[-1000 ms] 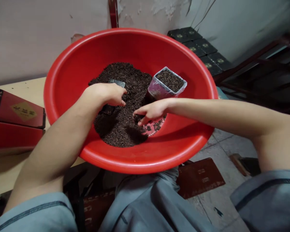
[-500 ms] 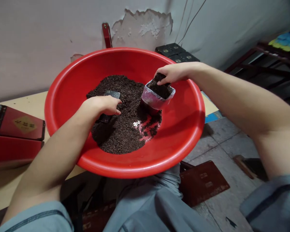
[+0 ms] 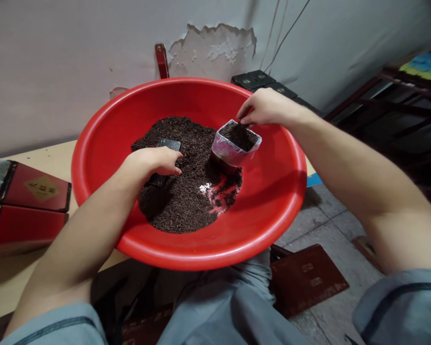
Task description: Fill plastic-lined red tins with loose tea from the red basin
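A mound of dark loose tea leaves [image 3: 187, 206] lies in a wide red plastic basin [image 3: 273, 206]. My left hand [image 3: 160, 160] is closed over a dark rectangular lid-like piece [image 3: 170, 144] on the tea; most of that piece is hidden beneath my palm. At the right of the mound, a tin lined with clear plastic [image 3: 233, 151] stands slightly tilted, filled with tea near its rim. My right hand [image 3: 266, 108] is above the tin's far right corner, its fingertips pinched together at a little of the tea.
Red-and-black tea boxes [image 3: 32, 187] sit on the pale table [image 3: 46, 153] to the left. Black boxes [image 3: 253, 79] are behind the basin by the wall. A dark red stool [image 3: 309, 278] stands on the tiled floor, and a rack [image 3: 377, 96] is at far right.
My right hand has lifted slightly and moved right, from inside the tin's mouth to its corner; the dark clump in its fingers has mostly gone. My left hand stays in place on the lid-like piece.
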Demonstrator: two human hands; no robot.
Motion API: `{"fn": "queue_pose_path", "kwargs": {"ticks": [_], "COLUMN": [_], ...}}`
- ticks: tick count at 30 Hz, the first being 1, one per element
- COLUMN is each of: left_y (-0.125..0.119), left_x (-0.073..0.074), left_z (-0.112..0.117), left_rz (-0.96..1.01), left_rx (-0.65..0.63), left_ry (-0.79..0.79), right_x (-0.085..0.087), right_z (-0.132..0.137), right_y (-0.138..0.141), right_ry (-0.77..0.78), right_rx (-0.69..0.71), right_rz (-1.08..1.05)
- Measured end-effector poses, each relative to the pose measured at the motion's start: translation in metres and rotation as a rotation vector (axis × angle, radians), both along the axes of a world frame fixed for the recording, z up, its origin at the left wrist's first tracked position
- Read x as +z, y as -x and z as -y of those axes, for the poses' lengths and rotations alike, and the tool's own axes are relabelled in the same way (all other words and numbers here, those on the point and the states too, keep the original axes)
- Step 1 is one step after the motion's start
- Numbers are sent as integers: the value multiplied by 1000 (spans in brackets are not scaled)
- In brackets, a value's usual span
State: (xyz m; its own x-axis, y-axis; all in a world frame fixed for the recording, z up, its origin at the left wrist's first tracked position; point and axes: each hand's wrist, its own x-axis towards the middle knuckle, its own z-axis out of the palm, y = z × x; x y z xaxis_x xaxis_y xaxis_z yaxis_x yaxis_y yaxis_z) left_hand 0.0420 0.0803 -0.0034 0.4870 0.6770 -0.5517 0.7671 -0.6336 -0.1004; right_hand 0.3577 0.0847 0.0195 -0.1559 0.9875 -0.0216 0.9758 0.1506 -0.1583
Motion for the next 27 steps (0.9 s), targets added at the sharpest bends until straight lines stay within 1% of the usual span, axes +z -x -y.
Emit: {"fn": "queue_pose_path", "kwargs": {"ticks": [2, 4, 6, 8, 11, 12, 14, 17, 20, 23, 27], "left_y": [-1, -1, -1, -1, -2, -2, -4, -6, -7, -7, -9], "left_x": [0, 0, 0, 1, 1, 1, 2, 5, 7, 10, 12], "left_z": [1, 2, 2, 2, 2, 2, 4, 8, 11, 13, 15], "left_rz": [-13, -4, 0, -13, -15, -10, -3, -19, -34, -24, -6], "left_rx": [24, 26, 28, 36, 42, 45, 52, 56, 53, 49, 65], "left_ry": [1, 4, 2, 3, 7, 6, 1, 6, 21, 41, 50], "right_x": [2, -5, -22, -47, -85, -93, -105, -108, -103, -92, -70], "right_z": [14, 21, 20, 17, 14, 14, 15, 16, 19, 32, 61], "right_y": [9, 13, 13, 10, 7, 6, 6, 6, 8, 15, 31], "right_ry": [-27, -56, -85, -89, -55, -53, -75, -119, -111, -101, -94], "right_rx": [-23, -22, -22, -48, -88, -86, -66, -64, -112, -101, 19], "right_rz": [-44, -43, 1, 53, 97, 104, 109, 71, 5, -4, 37]}}
